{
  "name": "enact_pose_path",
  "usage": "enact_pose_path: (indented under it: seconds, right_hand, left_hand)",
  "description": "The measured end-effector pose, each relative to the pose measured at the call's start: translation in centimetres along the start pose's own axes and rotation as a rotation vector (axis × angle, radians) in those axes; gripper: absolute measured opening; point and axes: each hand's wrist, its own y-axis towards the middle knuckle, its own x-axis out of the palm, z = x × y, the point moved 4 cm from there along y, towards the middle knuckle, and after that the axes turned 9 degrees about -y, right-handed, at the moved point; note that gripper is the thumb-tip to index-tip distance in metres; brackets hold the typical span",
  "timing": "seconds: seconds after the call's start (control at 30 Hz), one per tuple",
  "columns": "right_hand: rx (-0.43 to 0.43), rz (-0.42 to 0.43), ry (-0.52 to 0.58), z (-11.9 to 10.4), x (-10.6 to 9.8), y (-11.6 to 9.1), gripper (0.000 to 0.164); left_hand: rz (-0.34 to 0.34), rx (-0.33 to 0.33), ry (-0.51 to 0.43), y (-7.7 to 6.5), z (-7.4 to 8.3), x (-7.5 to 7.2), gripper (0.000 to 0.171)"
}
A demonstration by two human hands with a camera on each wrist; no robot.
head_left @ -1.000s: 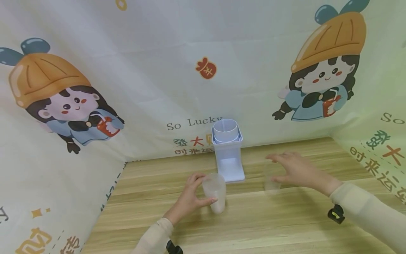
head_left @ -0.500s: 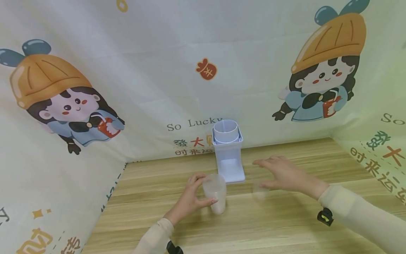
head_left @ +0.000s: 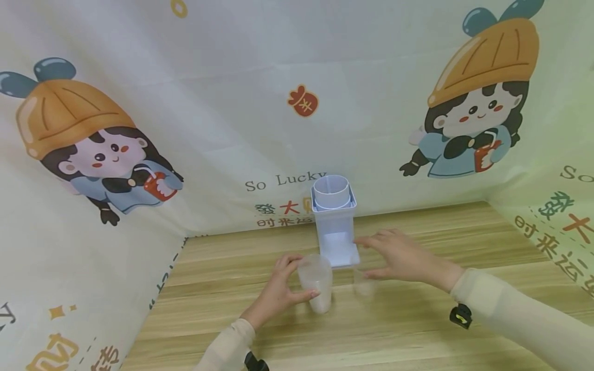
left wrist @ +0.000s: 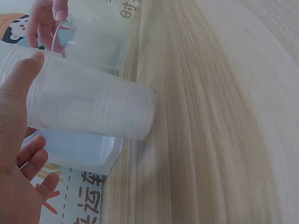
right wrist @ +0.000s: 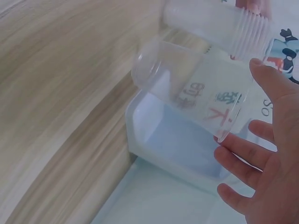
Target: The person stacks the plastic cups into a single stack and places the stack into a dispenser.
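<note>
My left hand (head_left: 280, 286) grips a stack of frosted plastic cups (head_left: 317, 281) just in front of the pale lilac holder, thumb on the near side. The stack's ridged rims (right wrist: 250, 35) show in the right wrist view. A single clear plastic cup (right wrist: 187, 86) is in my right hand (head_left: 399, 255), pinched near its rim between thumb and fingers. That cup stands to the right of the stack, close over the wooden table and in front of the holder's right corner. In the left wrist view the stack (left wrist: 93, 100) overlaps part of the clear cup.
The lilac plastic holder (head_left: 335, 221) stands at the back of the wooden table (head_left: 223, 268), with a round tube (head_left: 331, 193) in its top and a flat base below. A printed cloth (head_left: 232, 103) hangs behind and at both sides.
My right hand has carried the clear cup leftward, closer to the stack and the holder. The left hand and the cup stack have hardly moved.
</note>
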Motion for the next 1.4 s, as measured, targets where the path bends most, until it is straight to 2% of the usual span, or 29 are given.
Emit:
enact_pose_path:
  seconds: [0.33,1.07,1.4]
  right_hand:
    - [-0.015,0.004,0.001,-0.6,-1.0,1.3,0.071]
    - [-0.099,0.101,-0.081,-1.8,-6.6,4.4,0.077]
    - [-0.145,0.144,-0.081,-2.7,-8.2,5.6,0.076]
  left_hand:
    - [-0.004,0.002,-0.007,0.1,0.1,0.0,0.068]
    - [-0.005,0.008,-0.024,0.0,-0.1,0.0,0.067]
    - [-0.004,0.022,-0.026,0.0,0.0,0.0,0.065]
